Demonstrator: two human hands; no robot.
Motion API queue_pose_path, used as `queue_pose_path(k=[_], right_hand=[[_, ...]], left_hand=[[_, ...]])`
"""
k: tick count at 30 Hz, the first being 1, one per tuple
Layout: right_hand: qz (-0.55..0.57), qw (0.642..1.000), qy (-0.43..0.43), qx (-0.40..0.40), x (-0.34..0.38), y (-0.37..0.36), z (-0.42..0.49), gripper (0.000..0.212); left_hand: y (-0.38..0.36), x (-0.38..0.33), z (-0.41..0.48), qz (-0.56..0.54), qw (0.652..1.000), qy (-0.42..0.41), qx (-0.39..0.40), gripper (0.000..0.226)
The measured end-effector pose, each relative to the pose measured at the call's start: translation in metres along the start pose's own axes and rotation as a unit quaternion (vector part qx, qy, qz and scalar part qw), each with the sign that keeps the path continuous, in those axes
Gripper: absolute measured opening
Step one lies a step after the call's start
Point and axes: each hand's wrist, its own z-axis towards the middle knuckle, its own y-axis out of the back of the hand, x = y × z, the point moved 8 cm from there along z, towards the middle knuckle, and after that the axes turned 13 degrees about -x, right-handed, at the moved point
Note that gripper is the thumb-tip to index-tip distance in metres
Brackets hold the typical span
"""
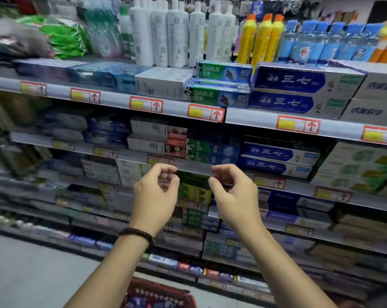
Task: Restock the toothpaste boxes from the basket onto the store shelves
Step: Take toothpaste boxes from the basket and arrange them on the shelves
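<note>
Here, in the toothpaste aisle, we hold both hands up in front of the store shelves (121, 100), level with a middle tier. The left hand (154, 192), with a beaded bracelet (136, 234) at its wrist, and the right hand (234, 196) face each other, close but apart. The fingers (165, 171) of each are loosely curved toward the thumb with a clear gap left, and neither hand has hold of anything. The toothpaste boxes (148, 303) waiting to go up lie in the red basket (159, 287) low down beneath our forearms, at the bottom edge of the view, too blurred for us to count. Above, DARLIE boxes (222, 71) sit stacked on the upper shelf with 2 labels showing, the top box slightly askew, just beside 2 blue-and-white cartons (299, 82).

We judge the boxes light and stiff along their length but thin-walled: a hard squeeze on the broad faces would likely dent the card. Their glossy print may be a little slippery. The safest hold looks to be across the narrow sides near the middle, thumb on the near long edge and fingers on the far edge, or 1 hand at each end when several are lifted as a stack. Slid in flat, label outward, they should seat against their neighbours.
</note>
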Motion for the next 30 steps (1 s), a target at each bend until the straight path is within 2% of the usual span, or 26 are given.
queue_pose_path(k=[7,19,30], right_hand=[[0.022,0.997,-0.018,0.068,-0.024,-0.035,-0.011,0.016],[0.032,0.989,-0.062,0.128,-0.069,-0.077,-0.044,0.016],[0.007,0.976,-0.153,0.153,-0.152,-0.143,-0.124,0.014]], left_hand=[[0.009,0.034,-0.020,0.042,0.998,0.040,-0.005,0.013],[0.017,0.097,-0.053,0.054,0.992,0.107,-0.025,0.011],[0.038,0.214,-0.097,0.073,0.982,0.173,0.014,0.013]])
